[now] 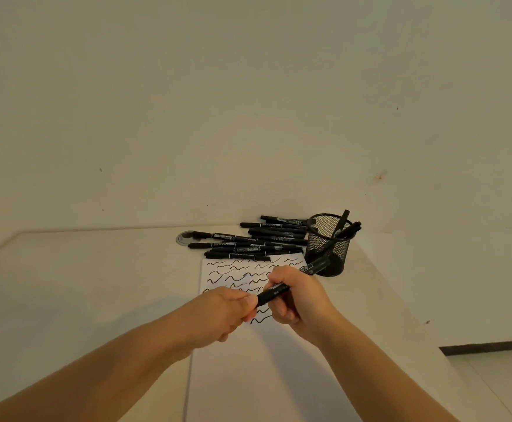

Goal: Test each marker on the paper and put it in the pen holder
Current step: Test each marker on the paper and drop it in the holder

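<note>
Above the white paper (267,376), both hands hold one black marker (274,293). My right hand (297,296) grips its barrel, and the far end sticks out toward the holder. My left hand (222,315) pinches the near end, where the cap sits hidden in my fingers. The paper's upper part is covered in black wavy test lines (236,274). A black mesh pen holder (327,243) stands at the paper's far right corner with a few markers in it. A pile of several black markers (254,242) lies behind the paper.
The pale table (81,284) meets a bare wall at the back. A round cable grommet (184,237) sits left of the marker pile. The table's right edge drops off just right of the holder, with tiled floor (498,382) below.
</note>
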Available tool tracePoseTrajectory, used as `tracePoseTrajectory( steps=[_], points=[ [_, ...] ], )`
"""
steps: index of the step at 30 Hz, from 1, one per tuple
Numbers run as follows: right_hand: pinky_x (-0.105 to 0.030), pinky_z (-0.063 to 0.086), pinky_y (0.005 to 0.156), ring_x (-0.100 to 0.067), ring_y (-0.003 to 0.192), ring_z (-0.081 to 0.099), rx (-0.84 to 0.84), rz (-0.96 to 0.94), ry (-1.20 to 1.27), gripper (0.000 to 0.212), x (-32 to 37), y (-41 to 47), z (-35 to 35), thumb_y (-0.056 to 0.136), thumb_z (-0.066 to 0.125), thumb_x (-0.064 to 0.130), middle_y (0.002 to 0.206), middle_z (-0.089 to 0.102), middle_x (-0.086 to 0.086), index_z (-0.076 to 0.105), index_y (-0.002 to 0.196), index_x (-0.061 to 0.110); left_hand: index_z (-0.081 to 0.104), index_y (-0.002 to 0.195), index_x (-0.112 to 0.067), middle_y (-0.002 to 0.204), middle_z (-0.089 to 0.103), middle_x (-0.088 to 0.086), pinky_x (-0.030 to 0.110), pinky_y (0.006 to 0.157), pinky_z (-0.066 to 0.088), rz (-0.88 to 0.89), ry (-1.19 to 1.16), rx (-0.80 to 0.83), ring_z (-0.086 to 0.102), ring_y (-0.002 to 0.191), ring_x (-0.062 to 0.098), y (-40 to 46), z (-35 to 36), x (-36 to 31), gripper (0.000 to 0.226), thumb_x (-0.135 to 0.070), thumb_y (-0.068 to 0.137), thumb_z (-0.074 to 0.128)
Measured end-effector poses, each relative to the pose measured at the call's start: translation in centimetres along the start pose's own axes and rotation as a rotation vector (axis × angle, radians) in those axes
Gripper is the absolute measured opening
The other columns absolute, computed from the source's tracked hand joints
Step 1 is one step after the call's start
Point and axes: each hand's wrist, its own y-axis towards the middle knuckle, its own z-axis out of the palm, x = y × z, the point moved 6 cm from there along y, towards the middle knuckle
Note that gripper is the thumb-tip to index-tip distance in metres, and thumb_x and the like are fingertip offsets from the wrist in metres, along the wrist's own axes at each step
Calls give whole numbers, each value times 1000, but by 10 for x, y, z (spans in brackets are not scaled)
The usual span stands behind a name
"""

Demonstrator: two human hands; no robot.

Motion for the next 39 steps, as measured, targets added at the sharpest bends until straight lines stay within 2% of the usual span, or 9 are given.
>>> tracePoseTrajectory(
  steps=[10,13,16,19,24,26,29,33,39],
  points=[
    [-16,28,35,-9,28,32,257,-272,137,25,18,2,7,76,47,10,35,45,1,44,51,12,52,56,-22,51,25,-10,14,46,28,-166,-436,252,22,44,4,-7,11,0,41,-33,94,40],
    [-18,26,35,-10,28,29,168,-271,145,30,15,3,1,78,48,14,33,41,0,47,49,12,53,59,-22,49,27,-11,15,47,29,-183,-400,190,23,43,4,-3,10,-3,40,-35,94,40],
    [-20,21,36,-11,30,28,-61,-158,118,38,2,5,-14,89,47,20,35,39,-2,57,53,12,58,67,-24,45,38,-10,20,52,32,28,146,-171,35,44,4,7,-5,-12,36,-38,95,39],
    [-18,25,32,-9,32,33,-183,2,210,29,-12,3,-20,90,51,25,41,45,-3,55,67,9,59,82,-32,64,49,-11,25,54,32,289,825,-486,46,62,6,4,-8,-30,25,-45,92,40],
    [-16,25,30,-8,31,34,-181,128,336,22,-19,-4,-27,88,52,22,42,46,-3,48,72,8,62,67,-23,58,55,-8,19,36,28,544,1226,-524,52,49,11,-2,13,-47,25,-38,85,53],
    [-15,21,29,-9,28,28,-144,117,303,23,-15,-4,-31,87,46,17,37,43,-3,46,67,7,54,71,-24,60,50,-10,18,40,24,484,1185,-481,48,52,11,1,20,-46,23,-39,88,52],
    [-16,19,31,-10,28,25,-110,44,214,34,-7,-3,-35,86,42,14,34,38,-3,48,54,6,37,74,-30,65,43,-10,24,47,23,357,979,-458,41,61,12,11,18,-30,28,-45,95,27],
    [-18,21,34,-11,28,25,-46,-87,128,45,-2,-3,-34,85,42,11,32,37,-3,53,42,10,45,58,-31,53,42,-5,28,54,31,243,544,-270,38,51,9,10,18,-22,37,-38,94,38],
    [-15,22,34,-10,27,31,146,-242,127,19,-4,-9,-28,70,47,10,35,46,-1,41,53,7,51,60,-25,43,33,-10,20,53,31,49,112,0,29,49,9,6,33,-1,39,-34,95,38]
  ],
)
